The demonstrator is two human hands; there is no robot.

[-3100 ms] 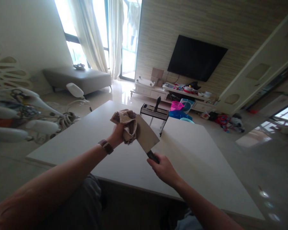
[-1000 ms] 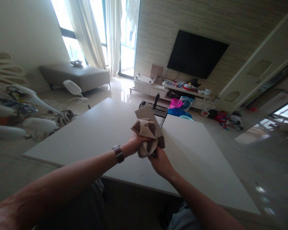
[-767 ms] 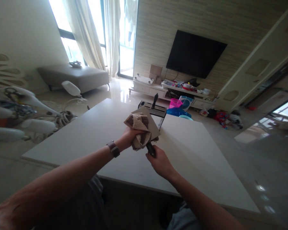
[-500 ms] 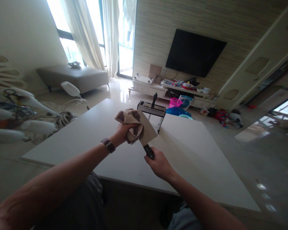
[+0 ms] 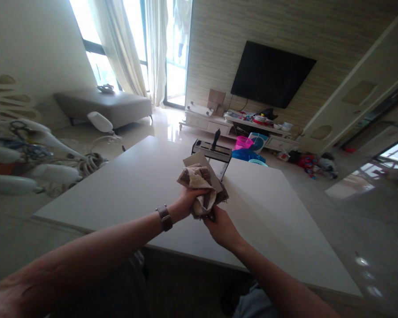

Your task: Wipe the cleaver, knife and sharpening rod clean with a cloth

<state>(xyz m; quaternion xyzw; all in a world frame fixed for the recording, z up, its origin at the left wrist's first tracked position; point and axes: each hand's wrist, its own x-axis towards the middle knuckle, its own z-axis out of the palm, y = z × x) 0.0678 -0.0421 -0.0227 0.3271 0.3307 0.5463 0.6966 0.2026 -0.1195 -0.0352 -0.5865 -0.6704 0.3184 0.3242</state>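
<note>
My left hand (image 5: 185, 202) is closed on a brown and beige cloth (image 5: 200, 179), which is folded around the lower part of a cleaver's blade. The cleaver (image 5: 195, 160) is held above the table with its broad grey blade pointing up and away from me. Its dark handle sits in my right hand (image 5: 220, 227), mostly covered by the fingers and the cloth. Just behind the blade stands a knife block (image 5: 215, 150) with a dark frame and clear sides. One black-handled knife (image 5: 215, 139) sticks up from its top.
Both hands are over a white table (image 5: 262, 207). Beyond it are a pink basket (image 5: 243, 142), a blue plastic item (image 5: 245, 154) and a cluttered low cabinet (image 5: 215, 126). Chairs (image 5: 56, 173) stand at the left, and a grey bench (image 5: 106, 106) sits near the window.
My left hand has slid the cloth down the blade toward the handle, to the right and nearer me. More of the blade's far end shows; my right hand keeps its hold on the handle.
</note>
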